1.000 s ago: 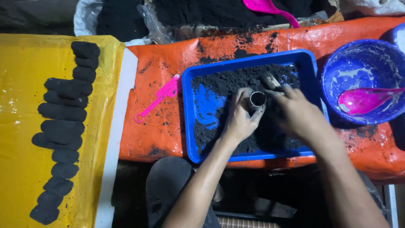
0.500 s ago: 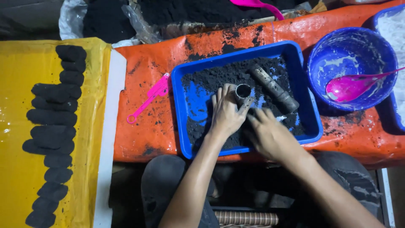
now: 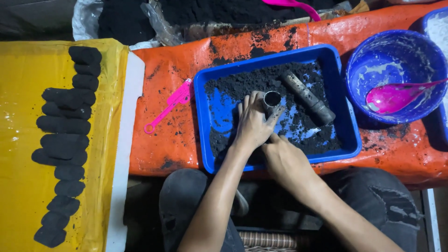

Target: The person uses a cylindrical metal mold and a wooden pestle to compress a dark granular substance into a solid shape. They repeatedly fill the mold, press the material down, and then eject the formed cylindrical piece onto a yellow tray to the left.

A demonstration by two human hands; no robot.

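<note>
Short metal tube mould (image 3: 271, 99): upright, open mouth up, standing in black powder near the middle of the blue tray (image 3: 205, 121). Your left hand (image 3: 254, 122) is wrapped around it from the 8 o'clock side, fingers (image 3: 247, 103) curled along its left wall, thumb pressed on its right wall. Holding the tube, grip narrow.

Your right hand (image 3: 283, 157) sits at 6 o'clock from the tube, at the tray's near rim, just beside the left wrist. Fingers bent down toward the powder; I cannot tell whether it holds anything or how wide it is.

Black powder (image 3: 242, 84) covers most of the tray floor, thinner at the left, where bare blue shows.

At 2 o'clock from the tube, near it but apart: a longer dark metal cylinder (image 3: 308, 97), lying diagonally in the powder, coated in black.

Tray rests on the orange sheet (image 3: 172, 144) over the worktop, smudged black. At 9 o'clock from the tray, a pink plastic scoop (image 3: 169, 105) lies on the sheet.

At 3 o'clock from the tray, a blue bowl (image 3: 373, 60), with a pink spoon (image 3: 396, 95) in it.

Far at 9 o'clock, a yellow sheet (image 3: 18, 186) carries a column of black pressed briquettes (image 3: 65, 144).
</note>
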